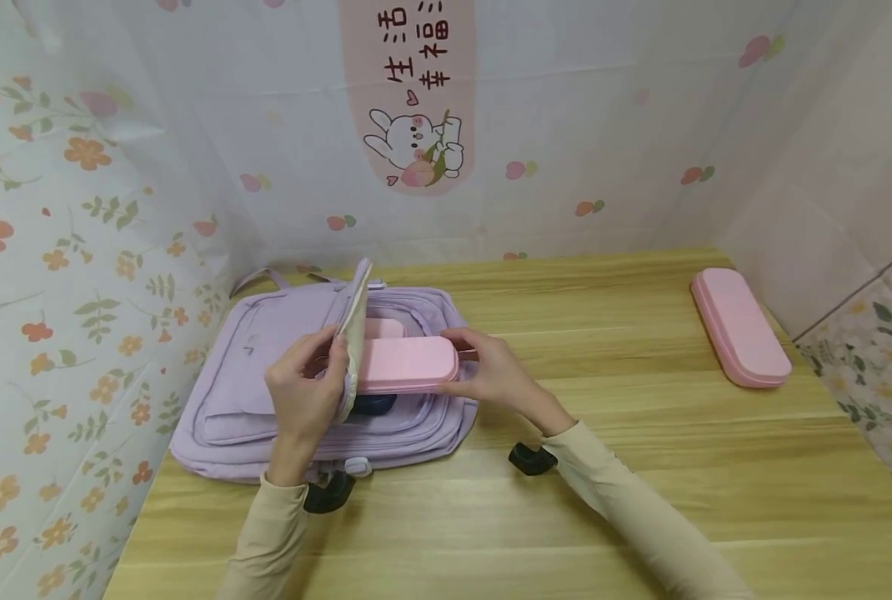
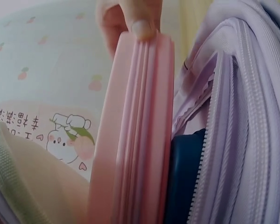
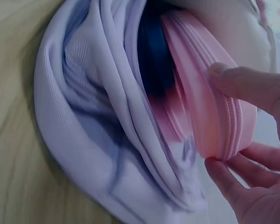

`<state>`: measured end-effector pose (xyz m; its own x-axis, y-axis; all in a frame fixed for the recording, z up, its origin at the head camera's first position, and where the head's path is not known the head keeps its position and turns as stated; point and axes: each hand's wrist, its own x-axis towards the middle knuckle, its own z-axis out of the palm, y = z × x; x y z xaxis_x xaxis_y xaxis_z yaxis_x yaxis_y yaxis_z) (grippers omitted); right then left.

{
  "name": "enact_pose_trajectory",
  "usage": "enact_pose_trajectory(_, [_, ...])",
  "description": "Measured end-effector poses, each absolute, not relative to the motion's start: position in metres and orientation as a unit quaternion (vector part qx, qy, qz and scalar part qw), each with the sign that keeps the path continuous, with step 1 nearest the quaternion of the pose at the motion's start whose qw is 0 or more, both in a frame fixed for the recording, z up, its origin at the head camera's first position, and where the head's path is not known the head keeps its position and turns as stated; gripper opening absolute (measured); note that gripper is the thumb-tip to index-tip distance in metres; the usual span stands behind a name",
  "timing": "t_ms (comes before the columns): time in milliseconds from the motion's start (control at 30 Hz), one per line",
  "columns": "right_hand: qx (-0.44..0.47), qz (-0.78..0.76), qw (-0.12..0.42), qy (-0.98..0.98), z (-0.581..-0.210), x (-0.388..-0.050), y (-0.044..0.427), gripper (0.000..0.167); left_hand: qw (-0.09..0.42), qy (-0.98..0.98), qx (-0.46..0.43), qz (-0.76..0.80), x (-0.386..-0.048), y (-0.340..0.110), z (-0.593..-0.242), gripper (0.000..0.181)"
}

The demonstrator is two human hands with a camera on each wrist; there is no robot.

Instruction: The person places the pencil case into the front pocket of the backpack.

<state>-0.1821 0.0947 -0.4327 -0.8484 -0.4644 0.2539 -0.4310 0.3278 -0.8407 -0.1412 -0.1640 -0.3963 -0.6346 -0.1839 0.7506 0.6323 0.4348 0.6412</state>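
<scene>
A lilac backpack [image 1: 228, 375] lies on its back with its opening toward the right. My left hand [image 1: 307, 383] pinches the edge of its raised flap [image 1: 356, 325]. At the opening, my right hand [image 1: 494, 371] grips the right end of a pink case [image 1: 408, 362], thumb on one side and fingers on the other in the right wrist view; its left end is inside, behind the flap. Another pink case [image 1: 386, 327] shows in the bag behind it, along with a dark blue item [image 2: 184, 172] beside the held case.
A separate pink case [image 1: 742, 327] lies at the right side of the wooden table [image 1: 603, 333]. Two black objects [image 1: 532, 459] are near my wrists. Patterned curtains [image 1: 266, 167] stand behind and at the sides.
</scene>
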Motion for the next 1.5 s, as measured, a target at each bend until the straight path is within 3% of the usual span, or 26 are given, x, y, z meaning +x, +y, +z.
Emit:
enact_pose_trajectory(433, [-0.303,-0.582,0.024,0.754,-0.442,-0.181,0.068,0.068,0.394,-0.750,-0.147,-0.511,-0.141,-0.158,-0.399,0.017])
enact_pose_trajectory(1033, [-0.259,-0.609,-0.022,0.750,-0.447,-0.179,0.028,0.060,0.380,-0.755,-0.163,-0.510,-0.138,-0.156,-0.404,0.018])
enact_pose_trajectory(1500, [-0.267,-0.616,0.004,0.741,-0.451,-0.177,0.047,0.053,0.365,-0.763,-0.141,-0.515,-0.136,-0.155,-0.407,0.018])
